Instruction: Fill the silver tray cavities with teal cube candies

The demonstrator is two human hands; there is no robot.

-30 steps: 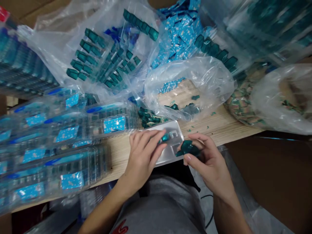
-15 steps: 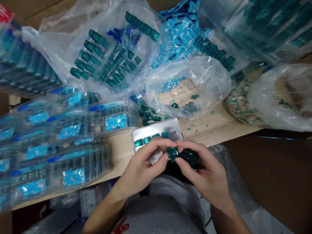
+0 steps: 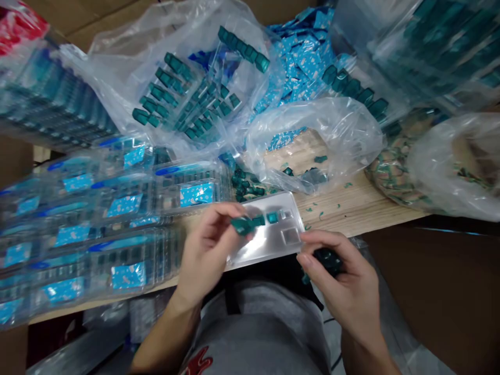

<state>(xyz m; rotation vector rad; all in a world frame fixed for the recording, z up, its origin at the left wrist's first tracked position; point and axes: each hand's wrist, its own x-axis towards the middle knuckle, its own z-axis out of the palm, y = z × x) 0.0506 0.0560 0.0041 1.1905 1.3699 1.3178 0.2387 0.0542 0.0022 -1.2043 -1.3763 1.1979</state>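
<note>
While the left hand (image 3: 209, 250) pinches a teal piece (image 3: 242, 225) between thumb and fingers, the piece sits over the left part of a silvery tray (image 3: 263, 245); whether the two touch, cannot tell. Teal blocks (image 3: 272, 217) lie in the tray's upper row, an outlined square recess below the row at its right. Right hand (image 3: 347, 281) curled round a dark teal cluster (image 3: 328, 262), thumb and forefinger near the tray's right edge. Tray rests at the near edge of a pale wood-grain desk (image 3: 363, 200). Just beyond it, a heap of loose teal pieces (image 3: 244, 185); to the right of the heap, an open clear bag (image 3: 344, 120), small teal scraps near it. Left side: stacked clear packs (image 3: 128, 182), each front row showing blue labels (image 3: 128, 275) with white specks, any lettering too small to read. More speckled blue packets (image 3: 300, 67) piled at the back. Upper left, a red-and-white wrapper (image 3: 21, 26), its print blurred. Grey shirt (image 3: 261, 328) below, bearing a red emblem (image 3: 199, 362), partly cut off by the frame.
</note>
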